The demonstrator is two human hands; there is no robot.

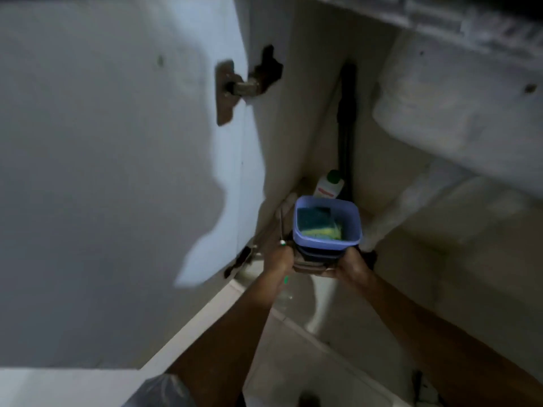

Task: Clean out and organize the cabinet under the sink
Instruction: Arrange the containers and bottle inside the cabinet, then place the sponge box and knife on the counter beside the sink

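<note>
Head view, looking down into the cabinet under the sink. Blue plastic container (327,223), square with rounded corners and no lid on, sits at the near-left corner of the cabinet floor (440,259), held up between both hands. Inside it: a sponge (318,226), dark blue-green with a yellow face, lying against the bottom. Container appears stacked on a darker one (318,254) and some brownish flat piece (308,267) beneath; blur makes these hard to separate.

Left hand (277,259) is closed on the left lower side of the stack, container just above and right of it. Same hand also seems to pin a thin metal rod with a green tip (282,230) that stands upright beside the container's left wall. Right hand (351,264) grips the right lower side, fingers wrapped underneath, container above and left of it. Both forearms reach in from the bottom of frame.

Behind the container, touching or nearly so: a white bottle with a green cap (330,185) and red label, tilted back toward the rear corner. Dark vertical pipe (346,118) runs up that corner. Pale basin underside (440,107) overhangs at right. Open cabinet door (117,171) fills the left, with upper hinge (241,86) and lower hinge (239,259) on its edge.
</note>
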